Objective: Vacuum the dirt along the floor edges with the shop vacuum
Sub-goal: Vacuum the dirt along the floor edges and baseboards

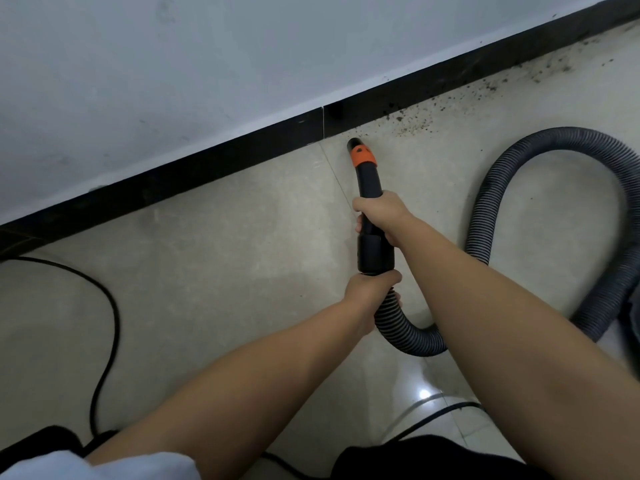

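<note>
A black vacuum nozzle [367, 174] with an orange collar points at the foot of the black baseboard [207, 168]. Its tip sits on the beige tile floor, just left of a trail of dark dirt [450, 102] that runs along the baseboard to the upper right. My right hand [379, 214] grips the nozzle's black tube. Lower down, my left hand [370, 289] grips the ribbed grey hose [540, 174] where it joins the nozzle. The hose curls under my right forearm and loops away to the right.
A black power cable [107, 327] curves over the floor at the left. The pale wall [173, 64] rises above the baseboard. A dark part of the vacuum shows at the right edge [632, 306]. Another thin cable [436, 415] lies near my knees.
</note>
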`<state>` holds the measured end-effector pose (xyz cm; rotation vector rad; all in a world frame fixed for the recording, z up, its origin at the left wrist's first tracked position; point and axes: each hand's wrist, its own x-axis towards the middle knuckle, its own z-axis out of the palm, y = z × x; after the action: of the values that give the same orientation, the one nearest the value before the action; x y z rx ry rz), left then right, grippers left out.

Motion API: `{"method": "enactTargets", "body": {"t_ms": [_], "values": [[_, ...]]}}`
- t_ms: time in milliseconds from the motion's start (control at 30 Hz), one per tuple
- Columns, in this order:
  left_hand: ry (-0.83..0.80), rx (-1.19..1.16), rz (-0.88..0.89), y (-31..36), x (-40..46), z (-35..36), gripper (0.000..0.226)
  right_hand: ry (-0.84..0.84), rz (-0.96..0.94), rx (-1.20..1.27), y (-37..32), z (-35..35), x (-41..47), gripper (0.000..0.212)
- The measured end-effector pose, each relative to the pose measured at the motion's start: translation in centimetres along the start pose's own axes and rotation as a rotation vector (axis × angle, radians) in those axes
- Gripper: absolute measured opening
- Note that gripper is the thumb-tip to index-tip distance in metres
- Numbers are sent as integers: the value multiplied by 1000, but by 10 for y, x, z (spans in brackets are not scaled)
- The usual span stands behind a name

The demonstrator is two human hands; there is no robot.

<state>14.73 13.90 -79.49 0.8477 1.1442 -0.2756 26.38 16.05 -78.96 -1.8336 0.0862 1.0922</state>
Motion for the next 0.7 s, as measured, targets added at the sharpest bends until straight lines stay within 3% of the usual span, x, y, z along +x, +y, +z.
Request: {"method": "enactTargets", "body": {"t_ms": [433, 700], "values": [[7, 58, -18, 21, 7, -28, 14, 22, 4, 45, -12, 31, 13, 18], [-46, 116, 8, 34, 11, -25, 12, 121, 10, 120, -16, 17, 21, 17]]}}
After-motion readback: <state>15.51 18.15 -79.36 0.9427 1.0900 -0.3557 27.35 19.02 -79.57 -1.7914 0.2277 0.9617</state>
